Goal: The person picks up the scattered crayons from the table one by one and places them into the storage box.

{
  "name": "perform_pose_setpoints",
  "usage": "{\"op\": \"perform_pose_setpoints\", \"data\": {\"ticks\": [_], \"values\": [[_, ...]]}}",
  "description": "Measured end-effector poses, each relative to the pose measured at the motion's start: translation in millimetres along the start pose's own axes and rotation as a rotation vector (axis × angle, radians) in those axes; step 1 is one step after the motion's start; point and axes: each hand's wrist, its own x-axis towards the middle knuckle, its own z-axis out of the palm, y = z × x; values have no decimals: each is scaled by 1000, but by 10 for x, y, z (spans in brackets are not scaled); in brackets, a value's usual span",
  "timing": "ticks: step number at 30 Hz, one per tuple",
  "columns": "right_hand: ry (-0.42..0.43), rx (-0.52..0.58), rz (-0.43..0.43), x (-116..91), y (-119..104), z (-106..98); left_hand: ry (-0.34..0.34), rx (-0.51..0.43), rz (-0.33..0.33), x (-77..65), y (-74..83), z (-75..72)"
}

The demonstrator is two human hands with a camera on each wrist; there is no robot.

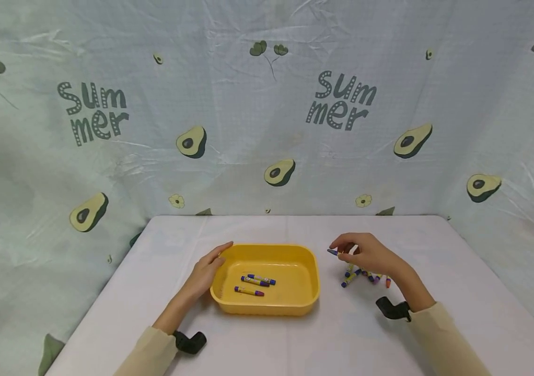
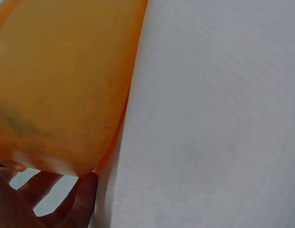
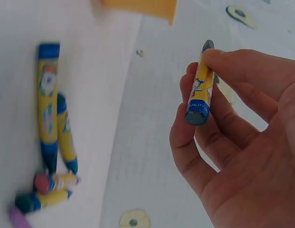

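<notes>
1. Right of the tray (image 1: pixel 267 309), near its far right corner, the right hand (image 1: pixel 366 253) is gripping a crayon (image 3: pixel 201 85), pinching it between thumb and fingers.
2. The crayon is lying beyond the right rim, so the tray is sitting to its left; in the head view a narrow gap is separating them, and the crayon is seemingly hanging above the table (image 1: pixel 323 339).
3. Its long axis is running roughly left to right, the dark tip pointing left toward the tray, the flat end facing back toward the palm.
4. At the tray's left end, the left hand (image 1: pixel 205 274) is holding the side, fingers bending against the outer wall.
5. Inside, left of the middle, three crayons (image 1: pixel 250 291) are lying roughly along the tray's length, blue ends leftward.
6. On the right, the pile (image 1: pixel 351 278) is lying partly hidden below the right hand, which is much the nearer one to it.
</notes>
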Motion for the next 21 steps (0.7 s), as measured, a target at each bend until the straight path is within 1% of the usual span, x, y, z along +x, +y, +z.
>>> {"op": "perform_pose_setpoints", "data": {"ticks": [5, 9, 12, 17, 21], "values": [[-39, 1, -36, 173, -210, 123, -2, -8, 6, -6, -10, -1], [-67, -29, -65, 391, -413, 196, -1, -15, 14, 0, -15, -4], [-98, -38, -112, 565, -556, 244, 0, -10, 20, 9, -18, -4], [-173, -47, -162, 860, -758, 361, 5, 1, 19, 19, -32, 4], [-240, -44, -159, 1070, -887, 479, 8, 3, 22, 11, -52, 3]]}}
